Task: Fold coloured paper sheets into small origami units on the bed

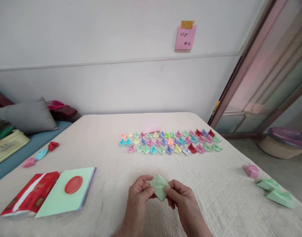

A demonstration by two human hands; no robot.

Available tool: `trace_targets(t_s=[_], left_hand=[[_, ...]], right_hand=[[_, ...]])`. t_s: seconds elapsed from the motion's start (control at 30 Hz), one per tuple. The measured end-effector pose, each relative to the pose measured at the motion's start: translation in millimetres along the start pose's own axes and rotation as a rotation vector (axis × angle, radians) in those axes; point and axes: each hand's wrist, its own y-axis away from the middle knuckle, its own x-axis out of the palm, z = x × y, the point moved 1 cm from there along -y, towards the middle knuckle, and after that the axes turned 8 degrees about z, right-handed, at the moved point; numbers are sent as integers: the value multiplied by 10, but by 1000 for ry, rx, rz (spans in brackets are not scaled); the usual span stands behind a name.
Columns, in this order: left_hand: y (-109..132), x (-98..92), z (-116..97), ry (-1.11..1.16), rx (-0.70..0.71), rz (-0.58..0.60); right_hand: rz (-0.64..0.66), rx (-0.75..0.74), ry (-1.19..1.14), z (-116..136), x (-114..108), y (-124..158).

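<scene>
A small light green folded paper [160, 187], diamond-shaped, is held up between my two hands above the white cloth. My left hand [140, 192] pinches its left corner with thumb and fingers. On the opposite corner, my right hand [181, 196] grips with the thumb in front and the fingers curled behind. Beyond the hands, several small folded paper boats [162, 150] in many colours stand in rows. To the left lies a stack of coloured paper sheets [59, 200], light green on top, bearing a round red lid-like disc [73, 184].
A red packet [33, 194] lies beside the paper stack. Folded pieces, red [53, 146], blue and pink, sit near the left edge. At the right edge are a pink folded piece [252, 171] and two green ones [281, 198]. A white wall [146, 89] rises behind the cloth-covered table [104, 141].
</scene>
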Motion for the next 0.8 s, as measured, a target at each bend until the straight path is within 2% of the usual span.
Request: trace_targets(t_s=[0.1, 0.3, 0.5, 0.63, 0.8], left_hand=[[5, -2, 14, -4, 17, -30], [13, 5, 58, -99, 54, -3], [-12, -63, 0, -44, 55, -27], [-40, -52, 6, -34, 69, -10], [-15, 77, 96, -24, 120, -55]], right_hand=[[7, 6, -22, -11, 30, -2], [-9, -6, 21, -17, 58, 8], [138, 59, 1, 79, 23, 5], [10, 72, -34, 65, -19, -10], [-151, 58, -29, 0, 0, -9]])
